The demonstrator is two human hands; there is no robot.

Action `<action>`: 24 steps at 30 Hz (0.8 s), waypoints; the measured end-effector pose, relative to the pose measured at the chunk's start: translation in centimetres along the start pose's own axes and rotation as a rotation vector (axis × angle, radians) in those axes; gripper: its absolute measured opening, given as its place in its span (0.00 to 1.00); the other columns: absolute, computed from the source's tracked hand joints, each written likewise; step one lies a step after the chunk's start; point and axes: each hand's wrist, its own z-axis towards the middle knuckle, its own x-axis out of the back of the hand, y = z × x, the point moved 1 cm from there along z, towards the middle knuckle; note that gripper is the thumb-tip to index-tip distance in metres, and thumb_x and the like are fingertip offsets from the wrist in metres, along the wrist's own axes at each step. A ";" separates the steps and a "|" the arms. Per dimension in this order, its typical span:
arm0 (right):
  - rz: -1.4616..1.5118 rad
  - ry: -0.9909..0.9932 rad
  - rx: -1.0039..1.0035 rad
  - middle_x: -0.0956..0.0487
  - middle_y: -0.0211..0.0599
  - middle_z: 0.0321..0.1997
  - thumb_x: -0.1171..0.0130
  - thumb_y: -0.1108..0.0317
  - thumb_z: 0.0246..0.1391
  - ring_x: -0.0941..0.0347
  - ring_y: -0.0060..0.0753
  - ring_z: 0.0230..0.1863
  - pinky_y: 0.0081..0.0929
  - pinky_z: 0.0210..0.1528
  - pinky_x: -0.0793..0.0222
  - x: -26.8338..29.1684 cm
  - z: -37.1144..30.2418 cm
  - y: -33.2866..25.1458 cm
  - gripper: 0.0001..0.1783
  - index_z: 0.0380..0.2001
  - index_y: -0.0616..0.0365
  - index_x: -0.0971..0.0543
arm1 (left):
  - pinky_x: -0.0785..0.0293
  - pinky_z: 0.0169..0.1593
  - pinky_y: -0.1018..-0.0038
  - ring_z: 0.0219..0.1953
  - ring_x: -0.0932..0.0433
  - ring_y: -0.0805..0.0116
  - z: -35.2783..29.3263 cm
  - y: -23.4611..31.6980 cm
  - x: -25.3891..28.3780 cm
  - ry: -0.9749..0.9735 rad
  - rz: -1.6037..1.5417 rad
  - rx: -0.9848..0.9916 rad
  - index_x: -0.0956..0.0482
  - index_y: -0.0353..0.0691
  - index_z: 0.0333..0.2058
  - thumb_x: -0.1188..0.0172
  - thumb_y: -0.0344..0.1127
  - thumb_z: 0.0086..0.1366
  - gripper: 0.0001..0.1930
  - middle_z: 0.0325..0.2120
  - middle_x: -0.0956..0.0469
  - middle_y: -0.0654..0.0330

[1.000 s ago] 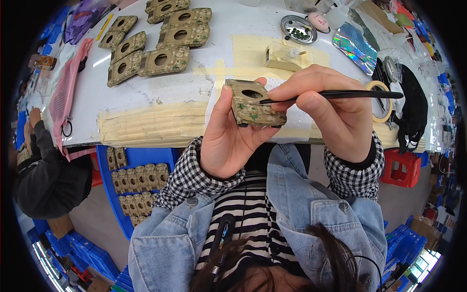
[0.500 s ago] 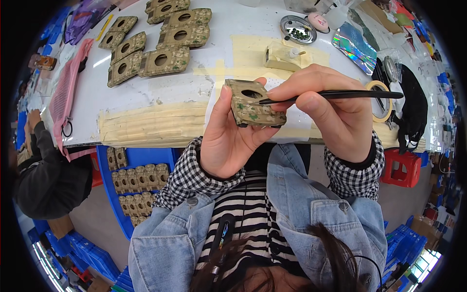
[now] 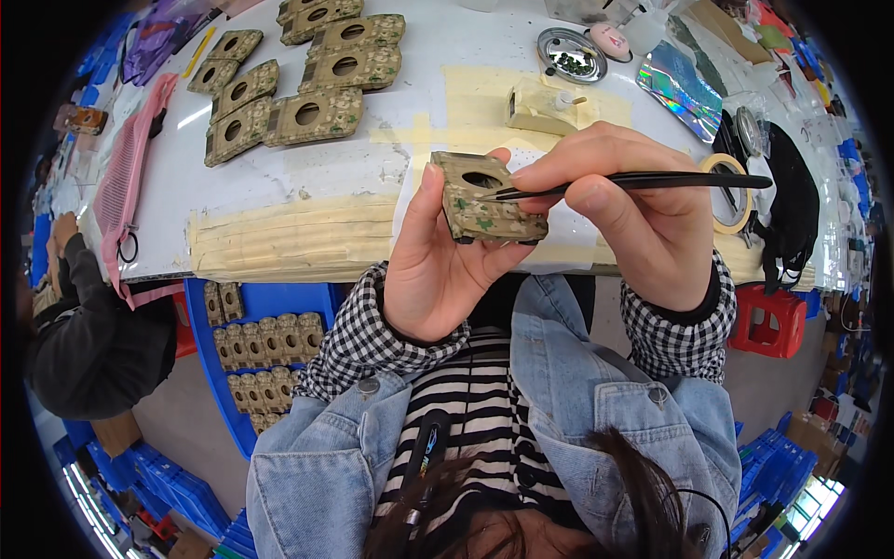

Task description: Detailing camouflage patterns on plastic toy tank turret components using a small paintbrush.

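Note:
My left hand (image 3: pixel 430 270) grips a camouflage-patterned casing (image 3: pixel 494 212) with an oval hole, held tilted above the front edge of the table. In my right hand (image 3: pixel 633 210) is a pair of black tweezers (image 3: pixel 675 180), pinched between thumb and fingers. The tips of the tweezers reach the casing's face just below its hole. Whether anything small sits between the tips I cannot make out. More casings of the same kind (image 3: pixel 315 115) lie in groups on the table at the far left.
A round metal dish (image 3: pixel 549 47) holds small dark green pieces, beside a pink rounded object (image 3: pixel 610 42). Nearer stands a tape-covered block (image 3: pixel 545 104). A tape roll (image 3: pixel 728 194) lies at right. Below the table edge, a blue tray (image 3: pixel 209 373) carries more casings. Another person's dark sleeve (image 3: pixel 112 335) is at left.

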 end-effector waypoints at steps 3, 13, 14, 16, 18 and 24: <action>0.029 0.003 -0.007 0.22 0.45 0.33 0.51 0.65 0.60 0.25 0.31 0.34 0.24 0.39 0.30 0.0 0.0 0.0 0.15 0.36 0.70 0.23 | 0.26 0.55 0.66 0.55 0.31 0.56 0.0 0.0 0.1 -0.007 -0.014 -0.001 0.44 0.37 0.59 0.67 0.55 0.70 0.30 0.52 0.33 0.48; -0.079 0.376 -0.008 0.24 0.41 0.35 0.57 0.66 0.64 0.25 0.29 0.37 0.23 0.43 0.29 0.9 -1.0 1.0 0.15 0.43 0.69 0.28 | 0.34 0.61 0.65 0.58 0.36 0.53 0.3 0.2 1.3 -0.096 -0.234 0.065 0.61 0.31 0.63 0.60 0.56 0.68 0.39 0.56 0.40 0.42; -0.178 0.407 -0.025 0.25 0.40 0.35 0.56 0.67 0.63 0.25 0.29 0.37 0.22 0.43 0.30 1.2 -1.1 1.1 0.14 0.42 0.69 0.28 | 0.34 0.61 0.65 0.58 0.36 0.53 0.3 0.2 1.4 -0.102 -0.233 0.069 0.62 0.31 0.63 0.59 0.56 0.68 0.39 0.56 0.40 0.42; -0.324 0.521 0.015 0.23 0.34 0.31 0.49 0.74 0.59 0.30 0.20 0.32 0.17 0.36 0.35 2.0 -1.5 2.4 0.07 0.39 0.63 0.24 | 0.34 0.61 0.65 0.58 0.36 0.53 0.4 0.3 1.5 -0.104 -0.231 0.074 0.64 0.31 0.63 0.59 0.55 0.68 0.40 0.56 0.40 0.42; -0.474 0.538 0.000 0.23 0.35 0.29 0.47 0.74 0.57 0.30 0.22 0.31 0.18 0.36 0.36 2.4 -1.4 3.1 0.06 0.36 0.62 0.23 | 0.34 0.61 0.65 0.58 0.36 0.53 0.5 0.2 1.5 -0.098 -0.231 0.078 0.63 0.31 0.63 0.59 0.55 0.68 0.39 0.56 0.40 0.42; -0.927 0.467 0.061 0.24 0.33 0.23 0.34 0.70 0.43 0.29 0.33 0.28 0.27 0.33 0.34 2.7 -0.9 5.5 0.09 0.31 0.57 0.19 | 0.30 0.58 0.64 0.57 0.34 0.51 0.4 0.2 0.9 0.021 -0.223 0.081 0.48 0.34 0.61 0.64 0.54 0.69 0.32 0.53 0.35 0.44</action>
